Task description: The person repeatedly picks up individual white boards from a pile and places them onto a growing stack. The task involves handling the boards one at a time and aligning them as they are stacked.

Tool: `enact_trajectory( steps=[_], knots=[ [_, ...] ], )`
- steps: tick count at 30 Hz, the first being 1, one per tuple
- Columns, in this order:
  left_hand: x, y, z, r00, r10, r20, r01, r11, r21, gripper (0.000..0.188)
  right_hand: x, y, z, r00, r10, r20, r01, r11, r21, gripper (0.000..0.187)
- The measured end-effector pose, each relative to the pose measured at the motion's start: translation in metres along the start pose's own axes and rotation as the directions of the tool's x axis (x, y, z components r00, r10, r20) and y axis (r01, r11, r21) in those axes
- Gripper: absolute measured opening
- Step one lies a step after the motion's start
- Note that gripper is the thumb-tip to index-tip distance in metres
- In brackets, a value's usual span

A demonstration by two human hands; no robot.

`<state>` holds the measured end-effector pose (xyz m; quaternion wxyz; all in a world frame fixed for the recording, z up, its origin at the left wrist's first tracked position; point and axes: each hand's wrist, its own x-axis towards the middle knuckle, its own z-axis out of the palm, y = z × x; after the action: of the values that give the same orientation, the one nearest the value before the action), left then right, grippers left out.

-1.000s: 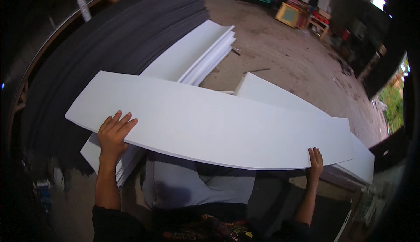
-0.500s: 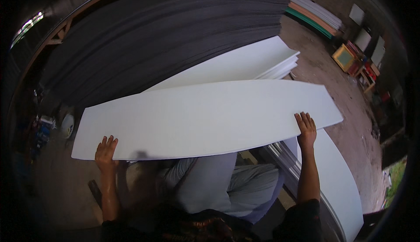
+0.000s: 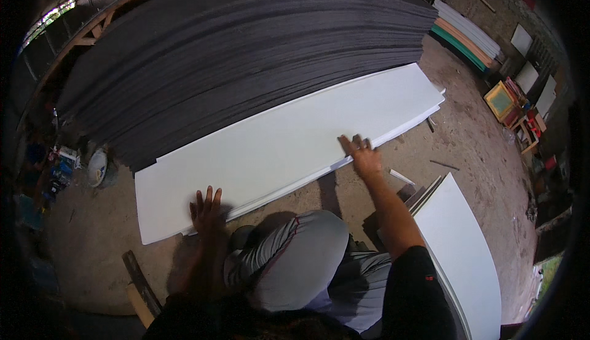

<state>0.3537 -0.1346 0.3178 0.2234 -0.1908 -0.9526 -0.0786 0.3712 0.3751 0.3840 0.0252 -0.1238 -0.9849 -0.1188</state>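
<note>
A long white sheet (image 3: 283,137) lies on top of a few other white sheets, along the foot of the dark stack. My left hand (image 3: 208,208) is at its near edge toward the left end, fingers spread and pointing forward. Farther right, my right hand (image 3: 362,154) rests at the same near edge with its fingers apart, slightly smeared by motion. Neither hand is wrapped round anything. To my right, a second pile of white sheets (image 3: 464,248) sits low beside my leg.
A tall stack of dark grey sheets (image 3: 258,63) rises just beyond the white ones. Green, orange and white sheets (image 3: 464,39) lie at the far right. A yellow-framed panel (image 3: 499,101) and a small wooden stool (image 3: 528,132) stand by the right wall. Thin offcuts (image 3: 402,176) litter the floor.
The white sheet has gone from over my lap forward and down onto the white sheets by the dark stack. Both hands moved with it, the right also inward to the left.
</note>
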Motion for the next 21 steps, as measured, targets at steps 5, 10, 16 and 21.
enact_trajectory(
  steps=[5, 10, 16, 21],
  knots=[
    [0.016, 0.004, -0.009, 0.992, 0.052, 0.115, -0.054, 0.999, 0.009, 0.075, -0.005, -0.029, 0.021, 0.997, 0.072, 0.015, -0.073, 0.991, 0.114, 0.069],
    [0.017, 0.011, -0.003, 0.988, 0.068, 0.138, -0.062, 0.997, -0.05, 0.074, -0.001, -0.018, 0.028, 0.995, 0.053, -0.083, -0.035, 0.977, 0.209, 0.068],
    [0.032, 0.033, 0.006, 0.985, 0.114, 0.127, -0.105, 0.992, -0.068, 0.08, 0.015, 0.01, 0.029, 0.991, 0.057, -0.118, -0.013, 0.94, 0.342, 0.067],
    [0.045, 0.067, 0.014, 0.964, 0.044, 0.262, -0.044, 0.999, -0.009, 0.083, 0.018, 0.005, 0.029, 0.984, 0.143, -0.107, -0.099, 0.936, 0.338, 0.068]
  ],
)
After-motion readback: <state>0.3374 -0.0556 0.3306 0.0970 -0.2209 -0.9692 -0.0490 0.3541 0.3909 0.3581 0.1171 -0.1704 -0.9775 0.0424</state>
